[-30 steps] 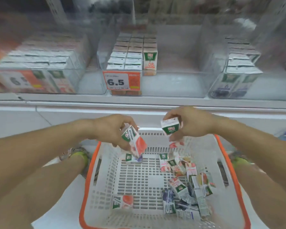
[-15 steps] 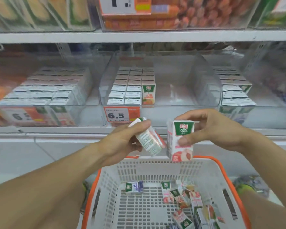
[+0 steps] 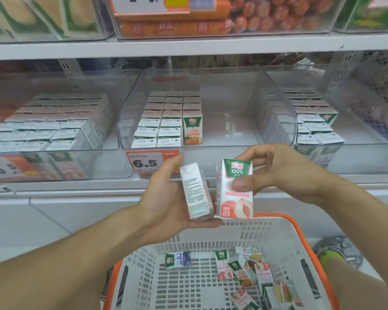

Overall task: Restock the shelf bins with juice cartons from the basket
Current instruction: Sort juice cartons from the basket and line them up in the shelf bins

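A: Head view, hands?
B: Left hand (image 3: pixel 166 198) clasping a side-on carton (image 3: pixel 196 193); right hand (image 3: pixel 285 175) pinching an upright peach carton (image 3: pixel 234 189), touching, above the basket (image 3: pixel 278 238).
A: Remaining cartons?
B: Loose cartons (image 3: pixel 242 269) in basket; rows in middle bin (image 3: pixel 276 113).

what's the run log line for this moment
left hand: holds carton | right hand: holds peach carton | both above basket | middle bin: part empty
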`<action>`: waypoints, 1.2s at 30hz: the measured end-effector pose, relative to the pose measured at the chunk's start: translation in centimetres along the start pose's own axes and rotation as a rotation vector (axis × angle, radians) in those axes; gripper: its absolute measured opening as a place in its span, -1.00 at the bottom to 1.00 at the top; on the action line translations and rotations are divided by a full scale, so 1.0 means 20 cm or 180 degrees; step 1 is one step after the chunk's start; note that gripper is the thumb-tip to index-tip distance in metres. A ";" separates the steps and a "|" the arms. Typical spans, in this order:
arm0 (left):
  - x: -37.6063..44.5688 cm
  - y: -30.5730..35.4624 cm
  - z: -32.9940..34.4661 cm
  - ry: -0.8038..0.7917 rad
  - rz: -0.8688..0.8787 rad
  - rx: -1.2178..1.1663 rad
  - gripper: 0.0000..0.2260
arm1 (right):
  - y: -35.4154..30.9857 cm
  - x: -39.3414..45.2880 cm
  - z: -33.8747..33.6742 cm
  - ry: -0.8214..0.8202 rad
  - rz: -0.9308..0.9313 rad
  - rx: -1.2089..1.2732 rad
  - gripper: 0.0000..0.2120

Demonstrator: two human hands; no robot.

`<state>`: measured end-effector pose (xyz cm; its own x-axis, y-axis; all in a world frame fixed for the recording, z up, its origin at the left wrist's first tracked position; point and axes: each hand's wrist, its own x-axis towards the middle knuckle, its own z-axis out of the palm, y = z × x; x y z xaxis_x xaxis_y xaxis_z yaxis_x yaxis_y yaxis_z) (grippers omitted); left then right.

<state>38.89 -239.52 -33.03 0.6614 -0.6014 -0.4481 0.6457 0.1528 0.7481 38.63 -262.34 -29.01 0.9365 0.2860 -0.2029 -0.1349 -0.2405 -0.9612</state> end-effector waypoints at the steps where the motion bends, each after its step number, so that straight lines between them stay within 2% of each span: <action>1: 0.00 0.01 0.00 -0.0067 -0.0012 0.0009 -0.37 | 0.00 0.00 -0.01 0.0027 0.0008 0.0026 -0.61; 7: -0.01 0.02 -0.02 0.0066 0.0353 0.0427 -0.56 | 0.00 0.00 -0.03 0.0117 0.0038 0.0182 -0.62; 12: 0.00 0.02 -0.03 0.0793 0.0321 0.0119 -0.43 | 0.00 0.01 -0.01 0.0072 0.0083 0.0510 -0.63; 14: -0.01 0.01 -0.01 0.0905 0.0284 0.0163 -0.42 | 0.00 0.02 0.00 0.0015 0.0062 0.0614 -0.66; 18: -0.02 0.01 0.02 0.0639 0.0087 0.0304 -0.55 | -0.01 0.03 0.03 -0.0050 -0.0038 0.0612 -0.62; 23: -0.08 0.00 0.07 0.0150 -0.0060 0.0204 -0.41 | -0.02 0.04 0.08 -0.0130 -0.0074 0.0661 -0.62; 25: -0.10 0.00 0.09 0.0002 0.0032 0.0367 -0.45 | -0.03 0.04 0.09 -0.0189 -0.0148 0.0533 -0.64; 27: -0.11 0.00 0.08 -0.0061 0.0129 0.0511 -0.54 | -0.04 0.04 0.11 -0.0222 -0.0290 0.0274 -0.67; 33: -0.09 -0.02 0.03 0.0055 0.0193 0.0835 -0.55 | -0.02 0.06 0.13 -0.0228 -0.0594 -0.0668 -0.59; 36: -0.08 -0.01 0.01 -0.0025 0.0239 0.1111 -0.56 | 0.01 0.06 0.09 -0.0664 -0.0344 -0.0487 -0.53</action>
<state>37.67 -238.67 -32.40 0.6983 -0.6048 -0.3829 0.4253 -0.0797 0.9015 39.15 -260.27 -29.71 0.8537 0.4986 -0.1502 0.0274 -0.3310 -0.9432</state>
